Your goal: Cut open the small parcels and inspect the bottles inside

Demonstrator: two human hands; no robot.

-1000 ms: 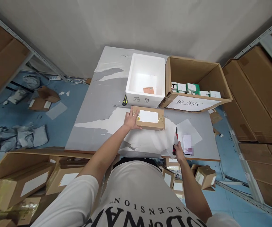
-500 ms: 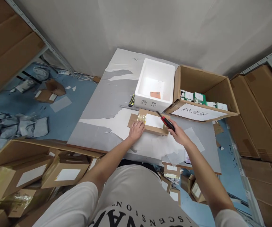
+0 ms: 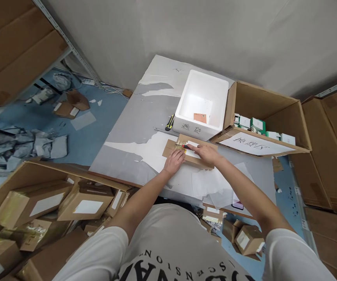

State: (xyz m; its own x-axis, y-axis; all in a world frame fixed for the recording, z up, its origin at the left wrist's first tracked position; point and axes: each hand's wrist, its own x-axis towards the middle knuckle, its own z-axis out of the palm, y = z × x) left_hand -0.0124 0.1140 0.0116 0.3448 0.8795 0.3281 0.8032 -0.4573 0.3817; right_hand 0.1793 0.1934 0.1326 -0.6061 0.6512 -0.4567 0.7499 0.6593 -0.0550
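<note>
A small cardboard box [image 3: 199, 162] with a white label and clear tape lies on the table, a flap sticking out on its left. My left hand [image 3: 174, 161] grips its near left edge, fingers bent together over the top. Over the label, my right hand [image 3: 206, 153] is closed around a red-and-black utility knife [image 3: 185, 146]. The knife's front is at the taped left part of the box; its blade tip cannot be made out and most of the handle is hidden by my fingers.
Behind the box stand a white foam bin [image 3: 197, 130] with an orange card inside and a yellow-black cutter [image 3: 170, 122]. A large labelled carton [image 3: 305, 146] holds small green-white boxes. A phone [image 3: 238, 201] lies at the near edge; a carton of parcels [image 3: 48, 166] stands lower left.
My right hand has moved left with the utility knife, from the box's right end to across its label. My left hand stays on the box. The whole view has shifted slightly.
</note>
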